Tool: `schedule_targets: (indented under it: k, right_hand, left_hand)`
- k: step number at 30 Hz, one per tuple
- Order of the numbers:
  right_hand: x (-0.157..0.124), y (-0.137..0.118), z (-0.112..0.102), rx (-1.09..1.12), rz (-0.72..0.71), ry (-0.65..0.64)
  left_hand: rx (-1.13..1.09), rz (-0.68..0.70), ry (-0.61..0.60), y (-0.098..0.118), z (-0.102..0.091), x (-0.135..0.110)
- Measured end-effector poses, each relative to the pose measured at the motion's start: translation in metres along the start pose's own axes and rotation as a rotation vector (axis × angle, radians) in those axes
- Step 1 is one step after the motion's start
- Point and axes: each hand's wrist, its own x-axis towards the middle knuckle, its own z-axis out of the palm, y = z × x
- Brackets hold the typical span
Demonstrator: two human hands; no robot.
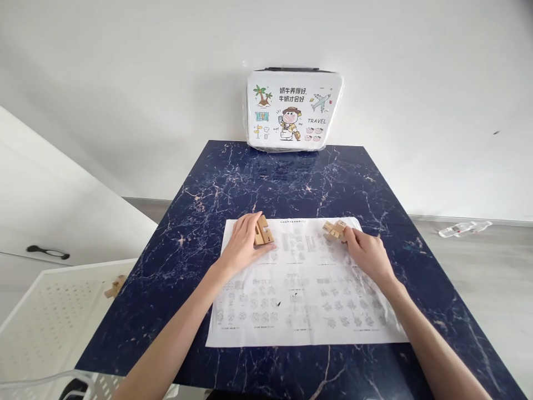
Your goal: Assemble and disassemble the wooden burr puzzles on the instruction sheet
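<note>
A large printed sheet of small diagrams lies flat on the dark blue marble-patterned table. My left hand rests at the sheet's far left corner, fingers curled round a tan wooden puzzle piece. At the sheet's far right, my right hand grips a second wooden puzzle cluster with its fingertips. Both pieces sit on the paper, roughly a hand's width apart from each other.
A white case with cartoon travel drawings stands against the wall at the table's far edge. A white perforated cart to the left holds another wooden piece. A clear plastic bottle lies on the floor at right.
</note>
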Motion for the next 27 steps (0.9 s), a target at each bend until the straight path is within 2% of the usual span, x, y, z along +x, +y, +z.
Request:
schedule_targets:
  k: [7,17,27]
  right_hand:
    - [-0.005,0.005,0.003,-0.067,-0.005,0.043]
    - [-0.009,0.002,0.000,-0.020,0.001,0.071]
    - [-0.005,0.010,0.003,0.027,0.011,0.096]
  left_hand:
    - [-0.004,-0.006,-0.010,0.003,-0.006,-0.003]
    - [-0.037,-0.023,-0.027,0.003,-0.009,-0.003]
    - [-0.048,-0.022,-0.081,0.004,-0.012,-0.004]
